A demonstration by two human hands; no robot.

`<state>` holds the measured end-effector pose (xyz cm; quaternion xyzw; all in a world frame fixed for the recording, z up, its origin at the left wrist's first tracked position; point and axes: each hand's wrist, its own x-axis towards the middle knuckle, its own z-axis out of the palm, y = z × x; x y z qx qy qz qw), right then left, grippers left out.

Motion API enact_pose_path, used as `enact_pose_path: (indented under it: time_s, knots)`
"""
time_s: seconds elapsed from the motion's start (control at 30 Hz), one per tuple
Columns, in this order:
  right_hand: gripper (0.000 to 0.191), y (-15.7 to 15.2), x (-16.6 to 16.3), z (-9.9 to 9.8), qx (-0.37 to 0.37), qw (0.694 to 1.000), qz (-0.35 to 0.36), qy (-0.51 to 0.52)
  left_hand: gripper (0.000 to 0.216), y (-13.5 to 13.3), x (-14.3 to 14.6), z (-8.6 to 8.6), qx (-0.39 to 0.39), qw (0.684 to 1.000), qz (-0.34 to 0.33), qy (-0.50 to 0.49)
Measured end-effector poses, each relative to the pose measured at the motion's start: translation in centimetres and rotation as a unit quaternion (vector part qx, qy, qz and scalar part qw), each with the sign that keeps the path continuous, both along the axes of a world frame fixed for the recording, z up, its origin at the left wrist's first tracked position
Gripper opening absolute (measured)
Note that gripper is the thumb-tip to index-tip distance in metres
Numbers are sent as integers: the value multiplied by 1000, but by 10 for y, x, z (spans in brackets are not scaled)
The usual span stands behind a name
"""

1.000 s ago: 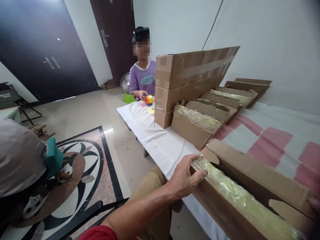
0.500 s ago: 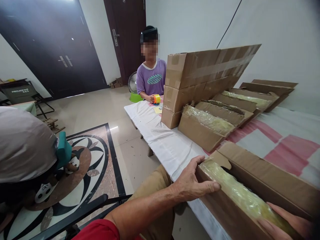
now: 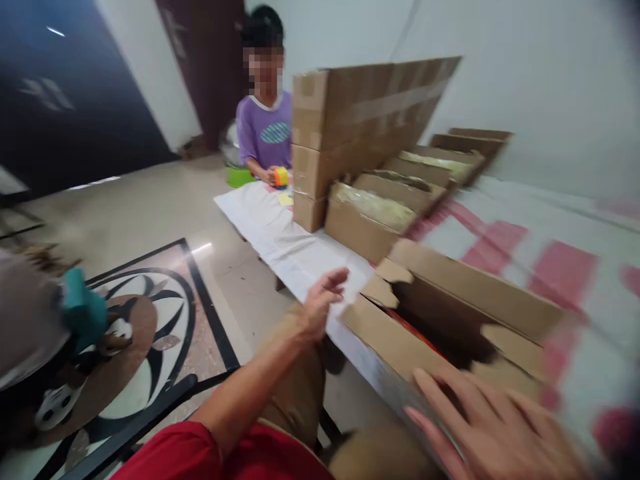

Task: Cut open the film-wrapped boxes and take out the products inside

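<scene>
Risked tipping the open cardboard box (image 3: 450, 320) off the counter's (image 3: 280, 233) near edge, with left hand (image 3: 323, 303) loose-fingered beside its end flap and right hand (image 3: 490, 427) spread flat, gripping nothing.

A low table (image 3: 280, 247) draped in a white cloth (image 3: 260, 220) carries the cardboard. Just behind the near open carton (image 3: 400, 333), farther along the cloth, lies another open box (image 3: 360, 223) showing a plastic-wrapped filling, and behind that more long boxes (image 3: 425, 170) of the same kind. Beyond them from the near carton rises a stack of closed cartons (image 3: 350, 113). Past the stack, at the far end of the table, lies a yellow paper (image 3: 285, 199). Right of the near carton spreads a pink-and-white checked cover (image 3: 525, 267), blurred.
</scene>
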<state>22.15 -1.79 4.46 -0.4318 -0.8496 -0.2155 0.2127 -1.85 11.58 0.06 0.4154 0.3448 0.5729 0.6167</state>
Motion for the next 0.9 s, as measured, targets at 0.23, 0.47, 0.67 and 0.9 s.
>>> enact_pose_path:
  time_s: [0.23, 0.47, 0.67, 0.9]
  knots:
    - [23, -25, -23, 47, -119, 989, -42, 83, 32, -15, 2, 25, 276, 924, -11, 264]
    - [26, 27, -2, 79, -294, 945, -98, 100, 27, -26, 14, 15, 315, 879, 14, 357]
    - [23, 105, -18, 85, -504, 849, -121, -103, 35, -30, 13, 15, 344, 863, 35, 369]
    - [27, 109, -33, 70, -487, 847, -197, -85, 36, -29, 18, 10, 353, 857, 55, 371]
